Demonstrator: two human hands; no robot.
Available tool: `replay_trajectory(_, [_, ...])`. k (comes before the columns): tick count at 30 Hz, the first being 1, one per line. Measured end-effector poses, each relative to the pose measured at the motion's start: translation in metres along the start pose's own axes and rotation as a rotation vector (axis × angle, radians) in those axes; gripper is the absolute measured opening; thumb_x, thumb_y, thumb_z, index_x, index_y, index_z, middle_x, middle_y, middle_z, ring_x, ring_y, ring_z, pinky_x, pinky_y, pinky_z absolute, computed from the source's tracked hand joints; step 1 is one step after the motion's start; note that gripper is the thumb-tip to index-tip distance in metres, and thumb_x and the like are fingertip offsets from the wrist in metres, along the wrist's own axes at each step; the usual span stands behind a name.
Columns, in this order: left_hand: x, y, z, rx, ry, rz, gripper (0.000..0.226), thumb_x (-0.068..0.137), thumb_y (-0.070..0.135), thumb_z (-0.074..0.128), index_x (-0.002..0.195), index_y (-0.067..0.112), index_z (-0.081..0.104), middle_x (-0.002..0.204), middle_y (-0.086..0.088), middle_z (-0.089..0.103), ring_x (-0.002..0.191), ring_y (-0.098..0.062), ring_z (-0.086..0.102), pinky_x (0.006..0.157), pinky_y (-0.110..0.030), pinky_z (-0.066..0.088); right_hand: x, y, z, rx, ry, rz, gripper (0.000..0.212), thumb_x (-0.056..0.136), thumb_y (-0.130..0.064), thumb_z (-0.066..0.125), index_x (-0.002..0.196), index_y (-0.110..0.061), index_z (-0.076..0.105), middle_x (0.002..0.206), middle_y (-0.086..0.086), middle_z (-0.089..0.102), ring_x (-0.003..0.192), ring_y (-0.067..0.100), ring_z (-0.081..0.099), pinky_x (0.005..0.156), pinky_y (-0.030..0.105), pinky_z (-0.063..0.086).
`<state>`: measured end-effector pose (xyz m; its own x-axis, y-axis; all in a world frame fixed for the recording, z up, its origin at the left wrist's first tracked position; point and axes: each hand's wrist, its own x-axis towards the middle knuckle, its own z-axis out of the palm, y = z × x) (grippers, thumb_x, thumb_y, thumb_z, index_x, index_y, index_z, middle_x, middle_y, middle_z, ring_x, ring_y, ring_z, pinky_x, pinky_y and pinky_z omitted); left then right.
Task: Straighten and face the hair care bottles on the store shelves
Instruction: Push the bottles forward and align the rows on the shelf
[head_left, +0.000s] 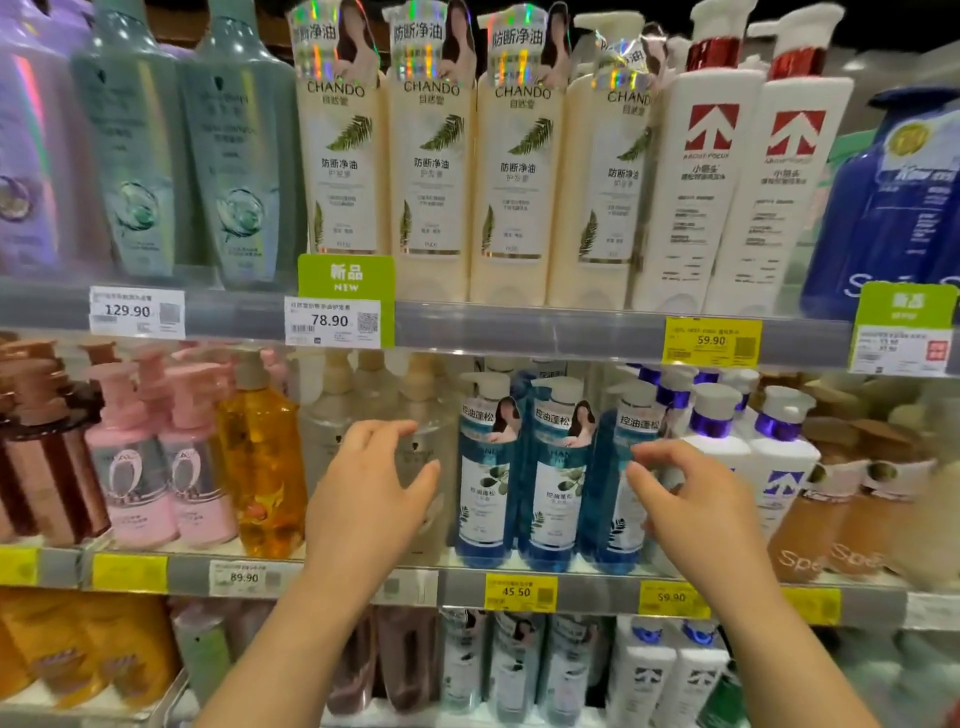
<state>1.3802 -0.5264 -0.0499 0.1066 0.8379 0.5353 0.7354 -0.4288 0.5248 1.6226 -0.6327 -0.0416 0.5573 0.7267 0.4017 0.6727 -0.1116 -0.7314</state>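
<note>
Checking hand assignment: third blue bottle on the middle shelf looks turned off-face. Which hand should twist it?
Right. The right hand is already at the third blue bottle; the left hand is over at the clear bottles.

— Bright and even across the shelves, lit from above and in front; barely any shadow, only dimness behind the pump bottles (332, 415) on the middle shelf.

— Glare?

— Rainbow shine on the foil neck tags (431, 47) at 12 o'clock, a pale streak down the purple bottle (26, 130) at 10.

— Sharp anywhere?

— Crisp on the cream bottles (431, 171) and the price tag (332, 322) near centre. Smeared at 3 o'clock, at the brown bottles (852, 514); soft at 9 and 6. Bowed shelf edges (519, 330) toward the corners.
</note>
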Motion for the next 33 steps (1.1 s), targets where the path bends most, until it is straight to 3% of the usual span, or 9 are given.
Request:
replay_trajectory(4, [0.006,0.002,0.001,0.001,0.067,-0.034,0.053,0.089,0.044,0.062,0.137,0.027,0.048,0.138,0.006,0.045,0.093,-0.004,0.045,0.070,-0.025,0.038,0.005,0.003,0.000,0.049,0.042,0.018,0.014,0.096,-0.030,0.061,0.109,-0.030,0.068,0.101,-0.016,0.068,0.072,0.008,0.068,0.065,0.028,0.050])
replay_trajectory(8, [0.022,0.007,0.004,0.045,0.037,-0.064,0.073,0.090,0.058,0.052,0.145,0.013,0.036,0.148,-0.006,0.039,0.127,-0.024,0.047,0.090,-0.039,0.046,0.004,0.007,0.005,0.114,-0.042,0.002,0.017,0.095,-0.033,0.062,0.112,-0.035,0.065,0.105,-0.020,0.067,0.063,0.002,0.068,0.064,0.026,0.052])
replay_trajectory(10, [0.036,0.009,0.005,0.030,-0.004,-0.107,0.074,0.089,0.063,0.049,0.137,0.008,0.042,0.136,-0.011,0.049,0.122,-0.029,0.051,0.087,-0.042,0.046,0.009,0.005,0.006,0.141,-0.061,-0.017,0.016,0.095,-0.032,0.063,0.110,-0.035,0.066,0.103,-0.018,0.068,0.062,0.002,0.067,0.056,0.015,0.048])
replay_trajectory(13, [0.052,0.011,0.010,0.072,-0.091,-0.150,0.064,0.084,0.066,0.055,0.110,0.008,0.050,0.099,-0.007,0.062,0.093,-0.027,0.060,0.066,-0.036,0.047,0.016,0.000,0.009,0.213,-0.101,-0.054,0.013,0.094,-0.027,0.065,0.101,-0.038,0.067,0.098,-0.021,0.068,0.064,0.008,0.067,0.049,0.009,0.047])
replay_trajectory(16, [0.058,0.012,0.015,0.211,-0.154,-0.139,0.057,0.081,0.070,0.056,0.083,0.015,0.047,0.076,-0.002,0.062,0.074,-0.020,0.058,0.054,-0.032,0.040,0.020,-0.004,0.013,0.289,-0.138,-0.077,0.018,0.093,-0.026,0.067,0.089,-0.044,0.065,0.087,-0.018,0.069,0.064,0.020,0.067,0.047,0.011,0.048])
replay_trajectory(18, [0.062,0.012,0.015,0.260,-0.147,-0.124,0.054,0.081,0.069,0.056,0.073,0.017,0.045,0.070,-0.002,0.060,0.068,-0.019,0.056,0.053,-0.032,0.041,0.024,-0.005,0.015,0.304,-0.136,-0.099,0.018,0.092,-0.028,0.066,0.088,-0.045,0.064,0.091,-0.023,0.068,0.062,0.012,0.067,0.048,0.012,0.049])
replay_trajectory(24, [0.071,0.015,0.007,0.324,-0.240,-0.076,0.057,0.083,0.064,0.058,0.066,0.011,0.044,0.062,-0.004,0.049,0.057,-0.016,0.046,0.048,-0.030,0.030,0.041,0.007,0.000,0.292,-0.033,-0.098,0.012,0.094,-0.029,0.065,0.101,-0.037,0.069,0.080,-0.018,0.071,0.061,0.004,0.068,0.059,0.027,0.055])
replay_trajectory(29, [0.072,0.017,0.002,0.328,-0.290,-0.076,0.059,0.080,0.066,0.057,0.065,0.010,0.046,0.060,-0.005,0.048,0.056,-0.018,0.047,0.050,-0.030,0.032,0.056,0.014,-0.021,0.243,0.082,-0.145,0.010,0.094,-0.029,0.065,0.092,-0.039,0.064,0.080,-0.017,0.069,0.061,0.008,0.066,0.061,0.036,0.058])
replay_trajectory(33, [0.076,0.019,0.003,0.313,-0.314,-0.101,0.060,0.082,0.059,0.062,0.056,0.010,0.041,0.051,-0.004,0.040,0.049,-0.019,0.042,0.048,-0.032,0.031,0.071,0.014,-0.029,0.010,0.054,-0.214,0.012,0.095,-0.031,0.062,0.090,-0.021,0.061,0.072,-0.005,0.063,0.064,0.016,0.062,0.058,0.036,0.047])
